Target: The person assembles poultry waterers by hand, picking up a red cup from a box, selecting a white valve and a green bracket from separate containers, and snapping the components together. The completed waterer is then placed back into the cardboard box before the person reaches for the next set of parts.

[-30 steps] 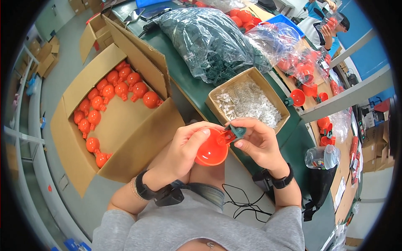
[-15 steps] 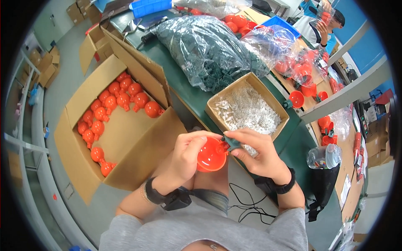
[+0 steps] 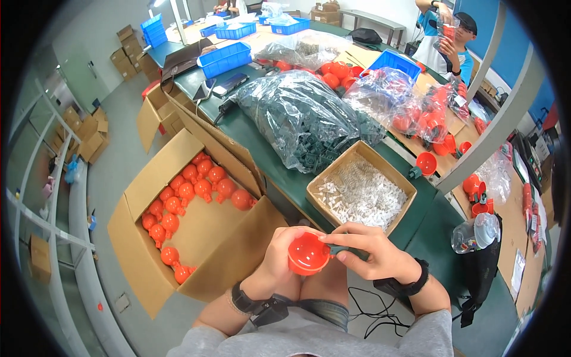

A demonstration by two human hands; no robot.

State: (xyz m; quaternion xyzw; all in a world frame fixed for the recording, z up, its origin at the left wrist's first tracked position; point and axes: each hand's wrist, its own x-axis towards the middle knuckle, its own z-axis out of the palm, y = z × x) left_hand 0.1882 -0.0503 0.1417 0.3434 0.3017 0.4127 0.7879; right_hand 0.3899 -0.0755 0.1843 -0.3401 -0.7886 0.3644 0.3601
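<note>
My left hand (image 3: 279, 262) cups a round orange-red plastic bowl (image 3: 307, 254) from the left, held over my lap. My right hand (image 3: 369, 253) meets it from the right, fingertips pinching at the bowl's rim where a small dark green part sits. Just beyond my hands stands a small cardboard box (image 3: 324, 184) of small white parts on the green table (image 3: 256, 143). To my left on the floor an open cardboard carton (image 3: 202, 238) holds several finished orange-red pieces (image 3: 190, 190).
A big clear bag of dark green parts (image 3: 303, 119) lies on the table, with bags of orange-red bowls (image 3: 410, 107) behind it. Blue bins (image 3: 223, 59) stand farther back. Another person (image 3: 449, 41) stands at the far right. A bottle (image 3: 476, 232) hangs at the right.
The view has shifted up, so my hands and the bowl sit lower in the picture. My right fingers have moved onto the bowl's rim; both hands still hold it.
</note>
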